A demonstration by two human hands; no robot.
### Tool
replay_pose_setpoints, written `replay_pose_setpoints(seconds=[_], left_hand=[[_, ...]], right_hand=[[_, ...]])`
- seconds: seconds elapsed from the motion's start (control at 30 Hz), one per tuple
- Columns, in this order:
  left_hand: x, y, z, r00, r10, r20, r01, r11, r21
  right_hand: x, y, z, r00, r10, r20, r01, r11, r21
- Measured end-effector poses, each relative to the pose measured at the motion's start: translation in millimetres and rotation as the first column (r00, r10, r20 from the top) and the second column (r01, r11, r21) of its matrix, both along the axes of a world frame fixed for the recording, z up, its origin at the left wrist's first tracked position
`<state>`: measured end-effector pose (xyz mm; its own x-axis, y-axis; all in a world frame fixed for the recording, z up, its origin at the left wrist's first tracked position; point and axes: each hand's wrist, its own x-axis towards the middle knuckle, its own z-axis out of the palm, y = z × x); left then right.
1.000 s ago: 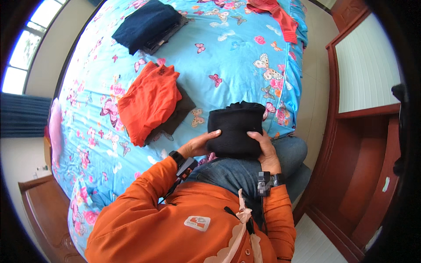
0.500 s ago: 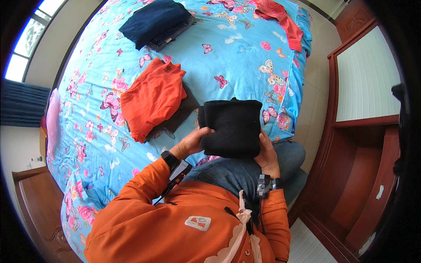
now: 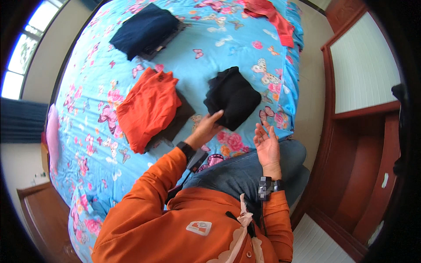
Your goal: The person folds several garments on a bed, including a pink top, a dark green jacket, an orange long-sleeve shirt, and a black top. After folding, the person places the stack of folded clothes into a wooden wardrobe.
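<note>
A folded black garment (image 3: 234,98), knit-looking, is tilted over the bed in front of me. My left hand (image 3: 207,130) grips its near left corner, thumb on top and the other fingers partly hidden. Palm up, my right hand (image 3: 267,147) stays apart from the cloth, fingers spread and nothing in them. Left of the garment lies an orange-red folded top (image 3: 148,111), resting partly on a dark brown folded piece (image 3: 180,117).
The bed (image 3: 210,57) has a blue butterfly-and-flower sheet. A dark blue folded stack (image 3: 144,33) lies far left, a coral-red garment (image 3: 274,19) far right. A reddish wooden cabinet (image 3: 329,144) stands right of the bed. A pink cushion-like thing (image 3: 53,136) is at the left edge.
The black garment has moved away from my body and turned at an angle. My right hand has let go of it and opened; my left hand keeps its hold.
</note>
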<state>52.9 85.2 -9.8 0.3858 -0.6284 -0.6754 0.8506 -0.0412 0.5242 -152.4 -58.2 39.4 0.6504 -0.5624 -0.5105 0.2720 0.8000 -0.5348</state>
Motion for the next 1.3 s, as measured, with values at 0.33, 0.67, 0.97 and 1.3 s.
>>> replay_pose_setpoints(seconds=[0.33,0.67,0.97,1.3], left_hand=[[10,36,8,0.686,0.185,0.704,-0.287,0.957,0.028],[14,-17,71,0.664,0.034,0.747,-0.02,0.999,-0.028],[35,-5,67,0.974,0.201,0.104,-0.157,0.931,-0.328],[36,1,55,0.981,0.191,-0.026,-0.186,0.902,-0.389]], right_hand=[[28,15,-6,0.887,0.165,-0.431,-0.344,0.859,-0.38],[90,44,20,0.818,-0.403,-0.41,-0.468,-0.052,-0.882],[59,11,28,0.848,-0.324,-0.42,-0.356,0.239,-0.903],[57,16,28,0.863,-0.333,-0.38,-0.378,0.073,-0.923]])
